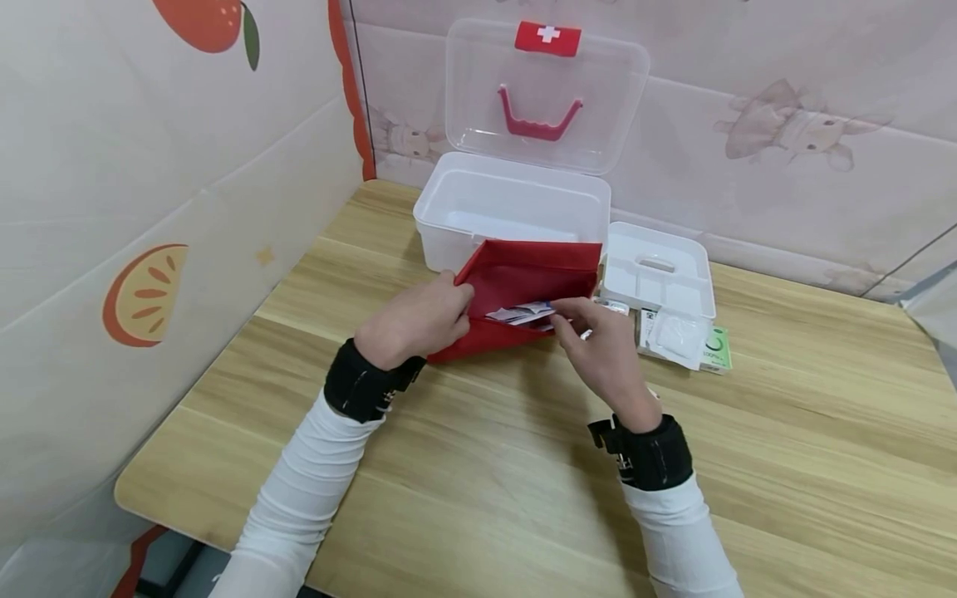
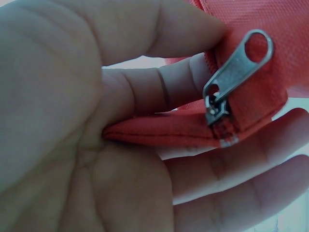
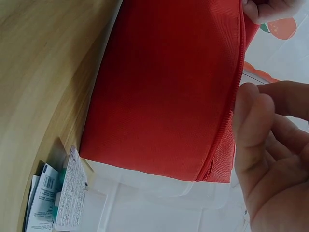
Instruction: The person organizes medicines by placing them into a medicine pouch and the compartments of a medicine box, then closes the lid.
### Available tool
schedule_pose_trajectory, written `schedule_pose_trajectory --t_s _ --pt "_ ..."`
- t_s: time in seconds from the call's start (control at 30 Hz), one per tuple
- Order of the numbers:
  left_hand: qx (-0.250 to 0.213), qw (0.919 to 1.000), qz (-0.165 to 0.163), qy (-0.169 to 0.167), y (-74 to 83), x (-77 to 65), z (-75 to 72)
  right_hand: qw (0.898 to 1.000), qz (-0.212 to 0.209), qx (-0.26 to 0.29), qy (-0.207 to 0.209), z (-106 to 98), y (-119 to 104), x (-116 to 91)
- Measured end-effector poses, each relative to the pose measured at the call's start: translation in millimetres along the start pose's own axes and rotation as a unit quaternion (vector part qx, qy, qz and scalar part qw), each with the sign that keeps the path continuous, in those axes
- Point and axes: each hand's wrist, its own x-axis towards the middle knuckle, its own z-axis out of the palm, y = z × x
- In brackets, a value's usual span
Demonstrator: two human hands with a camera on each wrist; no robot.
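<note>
A red zip pouch [image 1: 489,339] is tilted above the table with its mouth open towards me. My left hand [image 1: 419,320] grips its left end; in the left wrist view a metal zip pull [image 2: 241,67] hangs beside those fingers. Several white paper packets [image 1: 521,313] lie in the mouth of the pouch. At the front rim, my right hand [image 1: 601,353] has its thumb and fingertips bent close together beside the packets. The right wrist view shows these fingertips [image 3: 247,96] at the zip edge; whether they pinch a packet or the rim is hidden.
Behind the pouch stands a clear plastic first-aid box [image 1: 516,187], its lid [image 1: 549,75] raised against the wall. To its right lies a white divided tray [image 1: 661,257], with a clear packet [image 1: 679,336] and a green-and-white box [image 1: 716,349] before it. The wooden table [image 1: 449,482] meets walls behind and left.
</note>
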Motion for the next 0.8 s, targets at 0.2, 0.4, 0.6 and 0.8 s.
schedule_pose_trajectory --t_s 0.2,0.4,0.6,0.8 --pt "0.001 1.0 0.004 0.0 0.1 -0.6 -0.3 1.0 -0.004 0.001 0.003 -1.4 -0.3 -0.6" --pt "-0.001 1.0 0.001 -0.001 -0.7 -0.7 0.4 1.0 -0.009 0.009 0.027 -11.0 2.6 0.1" --pt "-0.012 0.9999 0.006 -0.002 -0.6 0.5 0.2 0.996 0.036 0.01 0.077 -41.0 8.4 0.1" --pt "-0.004 1.0 0.001 -0.007 -0.4 0.8 -0.4 0.99 0.086 -0.086 0.077 -69.9 21.1 -4.4"
